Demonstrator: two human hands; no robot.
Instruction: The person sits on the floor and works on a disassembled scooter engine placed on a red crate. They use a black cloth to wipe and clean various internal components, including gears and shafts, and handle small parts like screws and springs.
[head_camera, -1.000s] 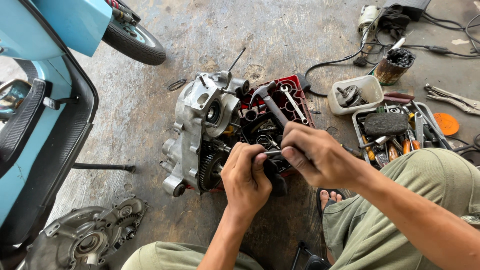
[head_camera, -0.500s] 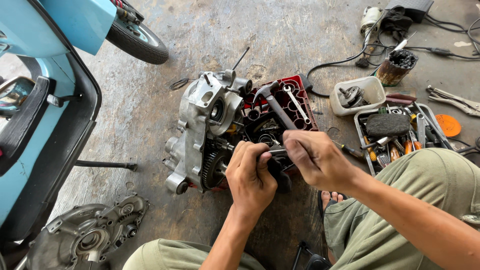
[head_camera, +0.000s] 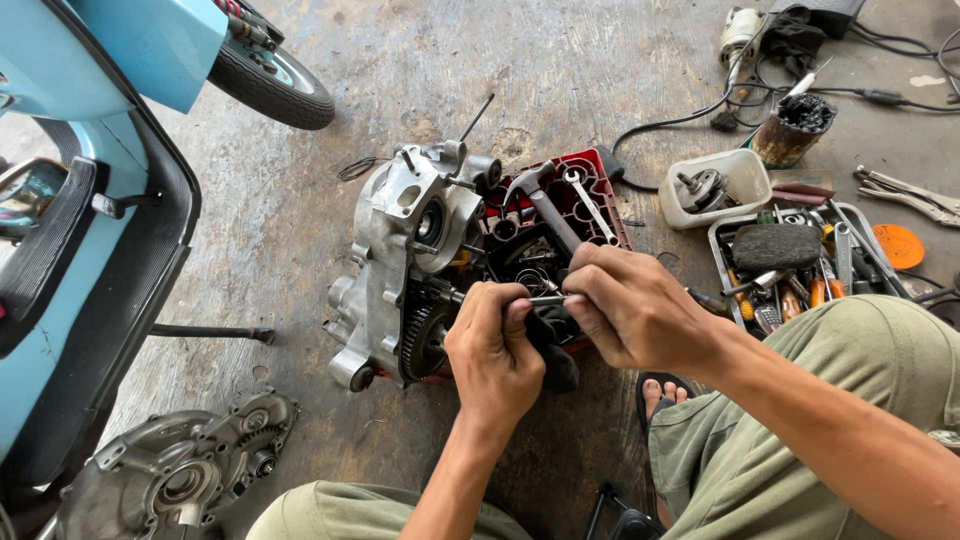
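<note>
Engine case (head_camera: 400, 260) on stained concrete floor (head_camera: 560, 70) (workshop)

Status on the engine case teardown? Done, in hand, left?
Done: side cover is off and lying on the floor, gears exposed on the engine case. In hand: left hand and right hand pinch a small metal pin over the red parts tray. Left: case sits open; hammer and wrench lie in the tray.

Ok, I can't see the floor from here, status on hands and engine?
Left hand and right hand pinch a small metal shaft between them. Engine case lies beside it. Hammer close behind.
</note>
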